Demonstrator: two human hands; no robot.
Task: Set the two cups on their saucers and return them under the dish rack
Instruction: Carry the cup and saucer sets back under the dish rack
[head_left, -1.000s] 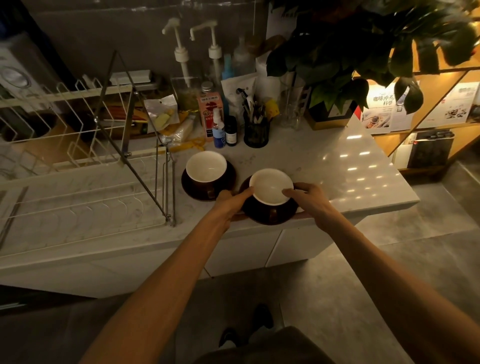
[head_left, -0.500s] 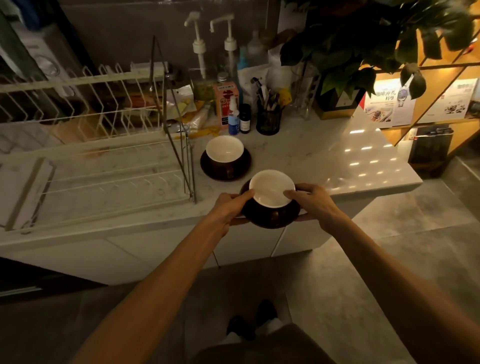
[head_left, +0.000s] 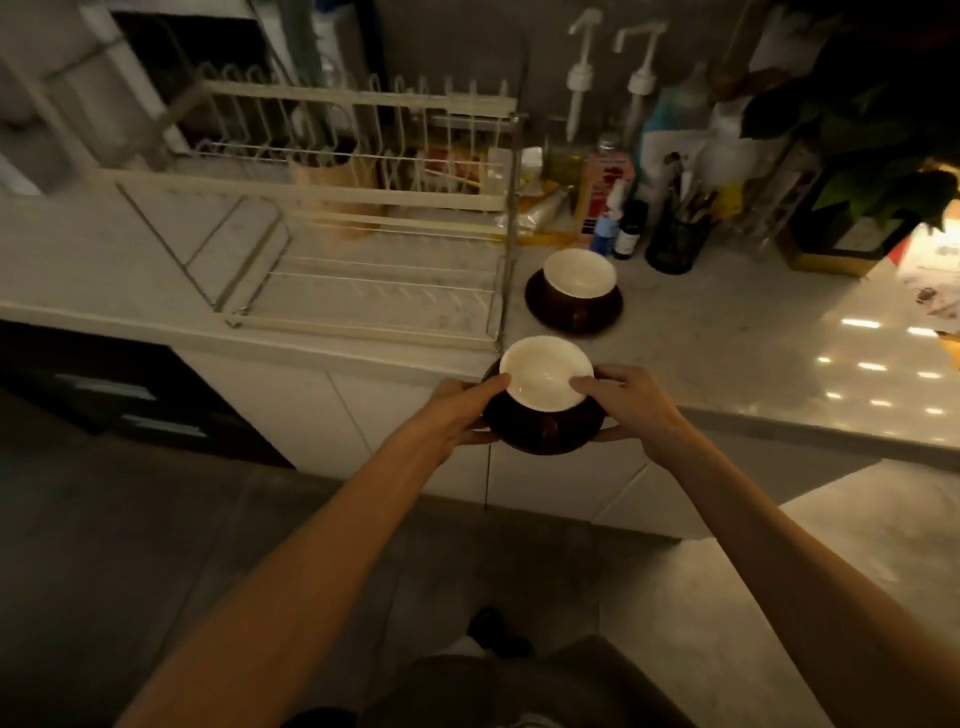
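Holding one cup (head_left: 546, 370) on its dark saucer (head_left: 545, 428) with both hands, just at the near edge of the bench (head_left: 727, 332): left hand (head_left: 457, 410) clamped on the saucer's left rim with the thumb touching the cup's lip, right hand (head_left: 631, 397) clamped on the right rim likewise. Carrying it level, apparently lifted clear of the bench, though hard to say for certain. Lying to the far left of the hands, the open space under the dish rack (head_left: 363, 218), its long axis running left to right along the bench; left hand nearer to it. Sitting farther back, just right of the rack's corner post, the second cup (head_left: 579, 273) on its own saucer (head_left: 573, 306), untouched. Showing pale marble, glossy on the right under dim warm light, with bottles and a plant crowding the far wall.
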